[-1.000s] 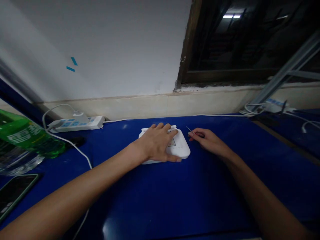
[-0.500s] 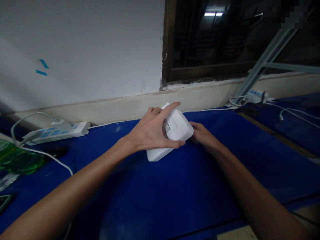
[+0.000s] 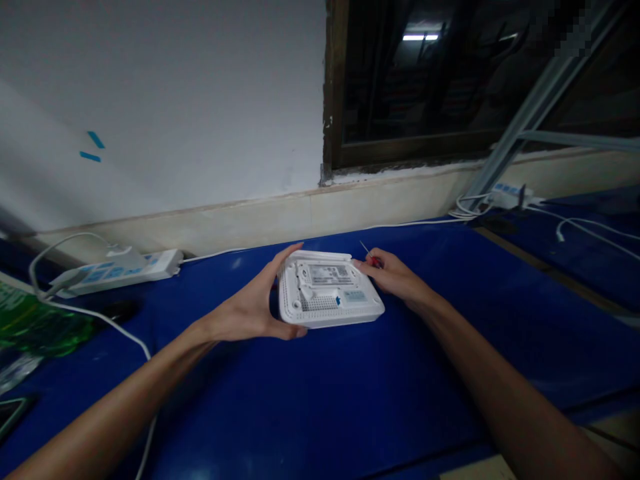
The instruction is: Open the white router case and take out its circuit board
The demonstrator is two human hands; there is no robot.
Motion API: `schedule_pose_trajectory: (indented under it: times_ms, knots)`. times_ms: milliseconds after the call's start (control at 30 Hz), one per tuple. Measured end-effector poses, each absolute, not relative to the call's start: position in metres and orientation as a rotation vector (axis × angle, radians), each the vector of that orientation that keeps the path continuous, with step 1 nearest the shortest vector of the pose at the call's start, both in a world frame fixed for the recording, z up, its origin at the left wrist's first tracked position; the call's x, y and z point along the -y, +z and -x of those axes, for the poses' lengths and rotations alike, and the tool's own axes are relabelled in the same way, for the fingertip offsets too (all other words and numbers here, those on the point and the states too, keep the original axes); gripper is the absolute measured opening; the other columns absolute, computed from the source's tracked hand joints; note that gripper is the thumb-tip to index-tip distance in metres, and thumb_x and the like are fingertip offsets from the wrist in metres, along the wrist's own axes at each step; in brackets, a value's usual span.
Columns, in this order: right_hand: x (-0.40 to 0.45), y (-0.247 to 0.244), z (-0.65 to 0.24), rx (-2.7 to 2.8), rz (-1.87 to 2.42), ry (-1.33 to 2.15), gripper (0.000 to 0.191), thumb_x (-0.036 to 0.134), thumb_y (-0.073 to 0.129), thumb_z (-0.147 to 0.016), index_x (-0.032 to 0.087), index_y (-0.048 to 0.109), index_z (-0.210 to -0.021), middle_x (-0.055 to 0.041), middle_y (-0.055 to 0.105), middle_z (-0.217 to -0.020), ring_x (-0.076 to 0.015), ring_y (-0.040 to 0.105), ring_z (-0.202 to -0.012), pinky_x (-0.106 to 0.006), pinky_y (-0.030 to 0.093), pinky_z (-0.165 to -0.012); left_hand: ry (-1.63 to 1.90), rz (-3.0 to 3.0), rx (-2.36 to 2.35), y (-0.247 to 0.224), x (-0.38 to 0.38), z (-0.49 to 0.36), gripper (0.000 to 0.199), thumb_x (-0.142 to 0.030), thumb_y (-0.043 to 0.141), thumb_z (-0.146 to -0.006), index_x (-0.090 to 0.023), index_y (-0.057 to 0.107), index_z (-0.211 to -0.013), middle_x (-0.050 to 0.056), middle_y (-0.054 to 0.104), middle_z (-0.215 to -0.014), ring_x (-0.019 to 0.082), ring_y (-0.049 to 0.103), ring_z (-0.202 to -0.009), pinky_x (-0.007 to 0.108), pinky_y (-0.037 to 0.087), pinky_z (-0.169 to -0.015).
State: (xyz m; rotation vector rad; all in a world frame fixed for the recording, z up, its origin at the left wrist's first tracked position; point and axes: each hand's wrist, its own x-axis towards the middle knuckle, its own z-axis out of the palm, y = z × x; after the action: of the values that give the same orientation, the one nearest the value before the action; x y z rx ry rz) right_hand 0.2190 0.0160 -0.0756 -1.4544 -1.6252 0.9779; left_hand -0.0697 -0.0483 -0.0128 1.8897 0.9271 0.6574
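A white plastic device (image 3: 325, 293) with vent holes, labels and a small blue mark faces up, just above the blue table (image 3: 300, 407). My left hand (image 3: 250, 303) grips its left end, thumb along the near edge and fingers at the far edge. In my right hand (image 3: 393, 273) is a small screwdriver (image 3: 375, 261) with a red handle, its thin shaft pointing up and left. The right thumb lies near the device's far right corner.
On the left stand a white power strip (image 3: 120, 270) with a plug and cable, and a green bottle (image 3: 40, 320). Another power strip (image 3: 510, 195) with white cables lies at the back right, beside a metal frame (image 3: 520, 127). A wall runs behind.
The white device has been turned over, so its vented, labelled side now shows. My left hand has shifted left with it. The screwdriver in my right hand has come into view.
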Motion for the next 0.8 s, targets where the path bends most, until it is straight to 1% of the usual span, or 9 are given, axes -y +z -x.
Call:
schedule_pose_trajectory:
  times_ms: [133,233,300,367,433,500,567,667,800]
  knots:
    - [-0.011,-0.074,-0.213,1.728,1.405,0.959,0.039,0.055,0.064,-0.082,0.021,0.046,-0.073,0.0022,0.052,-0.069,-0.0119,0.044,-0.062,-0.024,0.033,-0.054,0.476,-2.074,-1.133,-0.021,0.058,0.087,0.118,-0.038,0.086,-0.062,-0.034,0.015,-0.155,0.011,0.039,-0.152,0.035,0.040,-0.136,0.060,0.030,-0.115]
    - [-0.009,-0.068,-0.212,1.709,1.435,1.039,0.040,0.059,0.054,-0.088,0.021,0.050,-0.076,0.0049,0.044,-0.059,-0.0109,0.040,-0.052,-0.024,0.030,-0.048,0.327,-2.205,-1.294,-0.019,0.062,0.094,0.112,-0.046,0.083,-0.064,-0.039,0.017,-0.154,0.006,0.041,-0.150,0.032,0.043,-0.134,0.053,0.035,-0.113]
    - [-0.010,-0.062,-0.214,1.697,1.464,1.071,0.038,0.055,0.046,-0.093,0.021,0.054,-0.078,0.0055,0.043,-0.055,-0.0106,0.036,-0.046,-0.024,0.027,-0.044,0.188,-2.259,-1.355,-0.013,0.062,0.097,0.113,-0.054,0.081,-0.065,-0.039,0.013,-0.155,0.007,0.042,-0.150,0.033,0.044,-0.134,0.052,0.037,-0.111]
    - [-0.012,-0.053,-0.219,1.734,1.470,1.032,0.035,0.047,0.044,-0.094,0.019,0.059,-0.079,0.0032,0.049,-0.058,-0.0100,0.037,-0.045,-0.025,0.028,-0.044,0.041,-2.307,-1.412,-0.006,0.058,0.096,0.118,-0.064,0.079,-0.063,-0.039,0.010,-0.156,0.011,0.038,-0.153,0.038,0.038,-0.138,0.055,0.036,-0.110]
    - [-0.016,-0.043,-0.225,1.818,1.457,1.001,0.032,0.041,0.046,-0.093,0.018,0.067,-0.084,-0.0003,0.059,-0.068,-0.0096,0.041,-0.048,-0.025,0.031,-0.046,-0.041,-2.364,-1.440,0.000,0.053,0.090,0.122,-0.070,0.077,-0.061,-0.038,0.009,-0.156,0.013,0.030,-0.157,0.042,0.030,-0.143,0.059,0.031,-0.112]
    - [-0.019,-0.030,-0.230,1.955,1.448,0.980,0.033,0.042,0.051,-0.091,0.018,0.074,-0.091,-0.0027,0.065,-0.074,-0.0106,0.047,-0.051,-0.025,0.034,-0.048,-0.022,-2.421,-1.392,0.004,0.047,0.079,0.121,-0.074,0.074,-0.062,-0.037,0.007,-0.156,0.013,0.027,-0.159,0.041,0.028,-0.144,0.058,0.029,-0.113]
    - [-0.022,-0.015,-0.234,2.065,1.468,0.947,0.031,0.043,0.059,-0.087,0.019,0.078,-0.092,-0.0044,0.071,-0.076,-0.0127,0.053,-0.057,-0.026,0.037,-0.051,-0.029,-2.485,-1.326,0.005,0.042,0.065,0.119,-0.075,0.073,-0.064,-0.035,0.010,-0.156,0.013,0.028,-0.159,0.040,0.027,-0.145,0.057,0.027,-0.115]
    - [-0.026,0.006,-0.238,2.187,1.493,0.899,0.025,0.040,0.068,-0.081,0.021,0.080,-0.092,-0.0046,0.076,-0.079,-0.0165,0.063,-0.065,-0.027,0.043,-0.056,-0.142,-2.514,-1.312,0.004,0.036,0.050,0.118,-0.066,0.078,-0.064,-0.033,0.014,-0.156,0.014,0.028,-0.159,0.042,0.026,-0.145,0.060,0.025,-0.115]
    - [-0.034,0.029,-0.236,2.471,1.442,0.802,0.014,0.032,0.070,-0.079,0.025,0.081,-0.084,-0.0015,0.077,-0.079,-0.0184,0.067,-0.068,-0.027,0.046,-0.060,-0.176,-2.497,-1.338,0.001,0.032,0.046,0.119,-0.056,0.084,-0.061,-0.027,0.018,-0.156,0.014,0.030,-0.159,0.040,0.030,-0.144,0.057,0.026,-0.117]
